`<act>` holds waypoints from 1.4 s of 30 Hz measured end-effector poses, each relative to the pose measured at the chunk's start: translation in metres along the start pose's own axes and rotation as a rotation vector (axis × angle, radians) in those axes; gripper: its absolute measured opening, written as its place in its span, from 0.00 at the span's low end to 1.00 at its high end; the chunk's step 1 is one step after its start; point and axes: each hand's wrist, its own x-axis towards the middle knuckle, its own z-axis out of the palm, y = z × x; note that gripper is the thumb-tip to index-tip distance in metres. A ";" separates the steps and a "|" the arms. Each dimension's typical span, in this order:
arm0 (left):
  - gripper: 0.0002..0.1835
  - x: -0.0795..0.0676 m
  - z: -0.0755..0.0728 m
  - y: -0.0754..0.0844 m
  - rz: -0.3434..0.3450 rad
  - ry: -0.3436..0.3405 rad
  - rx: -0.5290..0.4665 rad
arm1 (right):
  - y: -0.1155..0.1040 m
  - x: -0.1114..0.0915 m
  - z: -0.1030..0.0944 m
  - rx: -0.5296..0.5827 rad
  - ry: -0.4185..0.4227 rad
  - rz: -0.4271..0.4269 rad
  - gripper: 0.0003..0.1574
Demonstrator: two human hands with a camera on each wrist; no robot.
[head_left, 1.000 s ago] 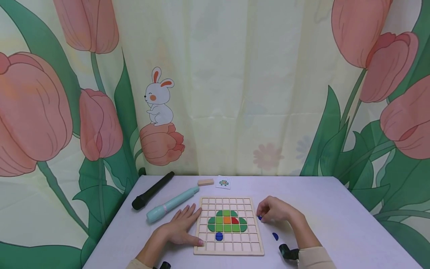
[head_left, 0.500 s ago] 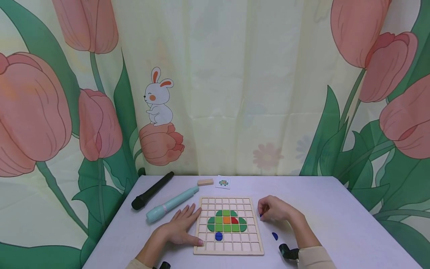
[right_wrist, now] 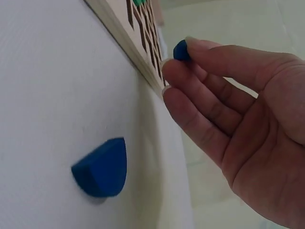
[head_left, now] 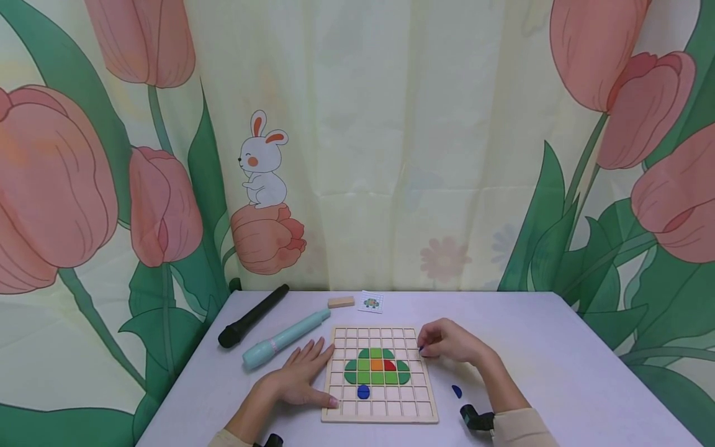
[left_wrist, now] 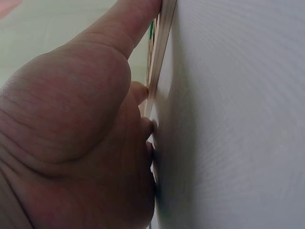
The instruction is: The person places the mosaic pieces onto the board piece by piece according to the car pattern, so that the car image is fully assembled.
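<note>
A wooden grid board point(head_left: 393, 409) lies on the table, with green, orange and red pieces point(head_left: 377, 366) set in its middle cells. Below them, blue pieces point(head_left: 364, 392) form a small disc. My left hand point(head_left: 296, 380) rests on the board's left edge with fingers spread, thumb on the lower-left rim. Beside the right rim, my right hand point(head_left: 455, 341) pinches a small blue piece point(right_wrist: 181, 50) between thumb and fingertips, raised above the table in the right wrist view. Another blue half-round piece point(right_wrist: 101, 169) lies on the table right of the board.
A black microphone point(head_left: 252, 316) and a light-blue cylindrical case point(head_left: 286, 340) lie to the left. Behind the board are a small wooden block point(head_left: 341, 302) and a picture card point(head_left: 370, 302). The white table point(head_left: 530, 347) ends at a printed curtain point(head_left: 363, 155).
My right hand has moved left and slightly away from me, lifting the blue piece toward the board's right rim. My left hand stays put.
</note>
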 end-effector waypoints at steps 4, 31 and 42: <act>0.66 0.000 0.000 0.000 0.001 0.002 0.003 | -0.009 0.003 0.005 0.071 -0.041 -0.030 0.07; 0.66 0.000 0.000 0.002 0.003 -0.008 -0.003 | -0.045 0.012 0.046 0.021 -0.246 -0.099 0.04; 0.66 0.000 0.001 -0.001 0.005 -0.007 -0.002 | -0.053 0.013 0.059 -0.114 -0.282 -0.109 0.05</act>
